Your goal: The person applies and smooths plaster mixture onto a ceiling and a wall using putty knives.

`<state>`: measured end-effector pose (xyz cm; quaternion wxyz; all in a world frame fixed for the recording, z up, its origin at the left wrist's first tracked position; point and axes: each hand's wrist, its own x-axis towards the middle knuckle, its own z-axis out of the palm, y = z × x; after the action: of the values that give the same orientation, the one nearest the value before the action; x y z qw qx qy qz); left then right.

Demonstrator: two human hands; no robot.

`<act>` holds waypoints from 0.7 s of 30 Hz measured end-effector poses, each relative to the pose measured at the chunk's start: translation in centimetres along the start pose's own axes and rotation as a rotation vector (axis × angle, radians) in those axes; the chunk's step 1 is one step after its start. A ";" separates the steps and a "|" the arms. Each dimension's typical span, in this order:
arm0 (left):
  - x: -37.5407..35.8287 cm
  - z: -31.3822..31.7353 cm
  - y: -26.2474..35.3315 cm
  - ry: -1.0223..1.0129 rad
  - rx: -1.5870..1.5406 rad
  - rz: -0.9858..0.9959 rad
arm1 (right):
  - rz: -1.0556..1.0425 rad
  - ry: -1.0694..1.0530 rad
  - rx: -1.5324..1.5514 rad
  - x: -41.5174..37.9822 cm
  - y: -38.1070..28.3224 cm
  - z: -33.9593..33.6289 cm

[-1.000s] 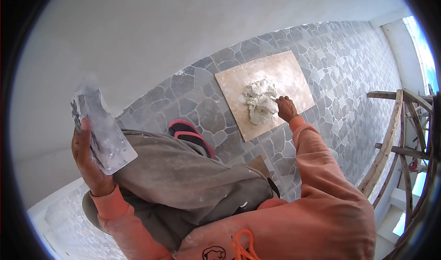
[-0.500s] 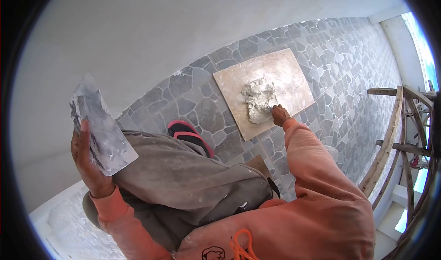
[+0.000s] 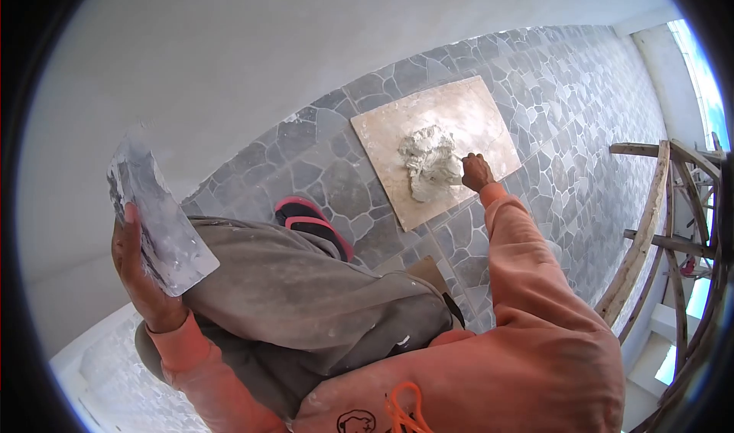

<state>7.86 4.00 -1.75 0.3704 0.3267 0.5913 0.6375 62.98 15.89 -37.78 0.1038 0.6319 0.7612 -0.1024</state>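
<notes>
My left hand grips a plastering trowel, its broad flat metal face smeared with white plaster and my thumb lying along one edge. The trowel is tilted up beside my knee, near the wall; its handle is hidden. On the floor ahead, a beige board bears a lumpy mound of wet white plaster. At the mound's right side, my right hand is closed on what looks like a putty knife, mostly hidden by the fingers and the plaster.
A smooth pale wall runs along the left. Grey stone paving covers the floor. My foot wears a black and pink sandal just short of the board. Rough wooden poles stand at the right.
My right hand has shifted slightly up and right along the mound, away from its lower edge. The left hand and trowel have drifted a little left in view.
</notes>
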 end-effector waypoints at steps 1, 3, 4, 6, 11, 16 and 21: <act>-0.1 0.2 0.0 -0.012 0.010 0.000 | -0.017 -0.003 -0.019 0.0 -0.5 0.6; -0.1 0.6 0.1 -0.034 0.035 0.008 | -0.121 -0.074 -0.017 0.0 -1.5 3.8; 0.0 0.7 0.1 -0.029 0.052 0.021 | -0.219 -0.144 -0.133 -0.4 -2.8 4.2; 0.2 0.5 -0.1 -0.014 0.084 0.042 | -0.326 -0.175 -0.045 -0.3 -2.4 2.7; 0.1 0.6 -0.2 -0.042 0.042 0.031 | -0.037 0.019 -0.009 0.3 -0.8 -0.1; 0.4 0.1 -0.1 -0.073 0.072 0.030 | -0.310 -0.095 0.020 -1.3 -2.1 2.3; -0.1 1.8 0.6 -0.026 -0.014 -0.008 | -0.053 0.060 -0.055 -0.7 0.3 0.5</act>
<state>9.45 4.81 -1.01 0.3830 0.3301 0.5833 0.6357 63.40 15.15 -38.08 0.0955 0.6112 0.7830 -0.0648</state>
